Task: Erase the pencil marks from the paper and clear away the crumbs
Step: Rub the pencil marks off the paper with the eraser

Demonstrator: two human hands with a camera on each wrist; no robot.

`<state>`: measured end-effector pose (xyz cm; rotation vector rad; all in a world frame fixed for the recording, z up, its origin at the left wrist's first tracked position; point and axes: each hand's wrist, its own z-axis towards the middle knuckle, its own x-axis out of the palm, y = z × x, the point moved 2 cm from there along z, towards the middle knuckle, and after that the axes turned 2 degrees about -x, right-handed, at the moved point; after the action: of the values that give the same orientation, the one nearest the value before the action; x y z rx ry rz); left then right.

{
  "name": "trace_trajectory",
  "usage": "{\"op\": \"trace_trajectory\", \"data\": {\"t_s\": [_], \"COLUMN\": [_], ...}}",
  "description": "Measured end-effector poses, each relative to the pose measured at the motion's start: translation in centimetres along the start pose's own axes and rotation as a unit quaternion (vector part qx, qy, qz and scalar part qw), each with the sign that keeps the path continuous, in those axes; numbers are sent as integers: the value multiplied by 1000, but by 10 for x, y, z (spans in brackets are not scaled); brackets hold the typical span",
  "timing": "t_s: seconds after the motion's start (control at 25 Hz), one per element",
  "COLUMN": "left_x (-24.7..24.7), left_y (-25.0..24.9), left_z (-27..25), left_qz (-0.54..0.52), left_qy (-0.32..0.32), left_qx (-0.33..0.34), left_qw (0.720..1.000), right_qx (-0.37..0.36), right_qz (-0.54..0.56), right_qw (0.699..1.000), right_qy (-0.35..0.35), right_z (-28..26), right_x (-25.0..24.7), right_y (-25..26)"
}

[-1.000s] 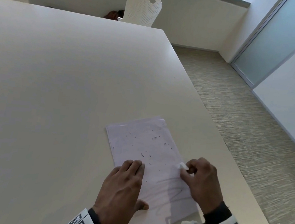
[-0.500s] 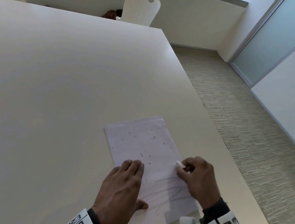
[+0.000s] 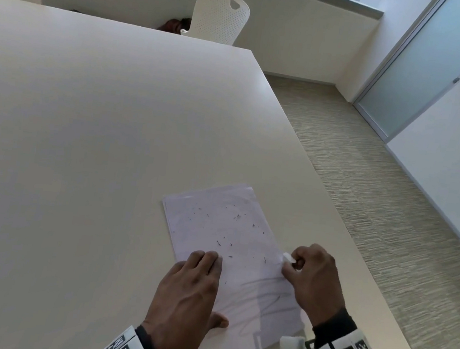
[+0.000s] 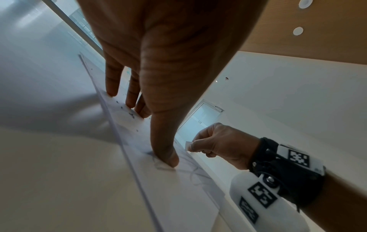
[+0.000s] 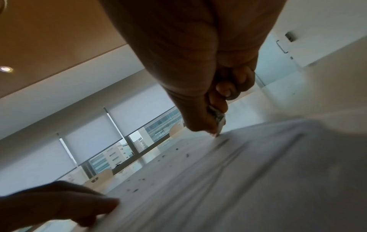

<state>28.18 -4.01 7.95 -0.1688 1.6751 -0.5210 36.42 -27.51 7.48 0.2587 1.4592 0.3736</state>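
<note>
Your right hand (image 3: 311, 278) pinches a small white eraser (image 3: 287, 257) between the thumb and the curled fingers, and its tip touches the paper (image 3: 217, 224) near the right edge. Your left hand (image 3: 189, 293) lies flat, with straight fingers pressing the sheet down on its left side and the thumb pressing lower, close to the pencil marks (image 3: 266, 299). The paper lies on the table (image 3: 99, 130), near the corner closest to you.

The far half of the sheet looks already clean of lines, but dark crumbs (image 3: 235, 218) are scattered over it. The scribbles that remain are in the near half, between your two hands and under your right palm. So I judge that the erasing is perhaps half finished, and the sweeping is not yet begun.

To do this step well, bring the eraser down to the remaining lines and rub in short strokes, moving away from the left hand and not toward it; in this way the paper stays tight and should not wrinkle. Keep the left hand close to the place you rub, and move it when the work moves. The sheet is thin and lies near the table edge, so too much pressure could tear it or push it off. Leave the crumbs until all lines are gone, then brush them off with the side of the hand.
</note>
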Motion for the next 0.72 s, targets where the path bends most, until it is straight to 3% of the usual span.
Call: {"op": "trace_trajectory", "data": {"t_s": [0.12, 0.28, 0.44, 0.6, 0.72], "left_x": [1, 0, 1, 2, 2], "left_y": [1, 1, 2, 1, 1], "left_z": [0, 0, 0, 0, 2], "left_qz": [1, 2, -4, 1, 1], "left_qy": [-1, 1, -3, -5, 0], "left_qx": [0, 1, 4, 7, 4], "left_qw": [1000, 1000, 1000, 1000, 1000], "right_qx": [-41, 5, -37, -19, -54], "right_qz": [24, -10, 18, 7, 37], "right_qw": [998, 1000, 998, 1000, 997], "right_qy": [48, 6, 45, 8, 37], "right_z": [-10, 1, -8, 7, 6], "right_x": [8, -3, 4, -4, 8], "right_y": [11, -5, 5, -3, 9]}}
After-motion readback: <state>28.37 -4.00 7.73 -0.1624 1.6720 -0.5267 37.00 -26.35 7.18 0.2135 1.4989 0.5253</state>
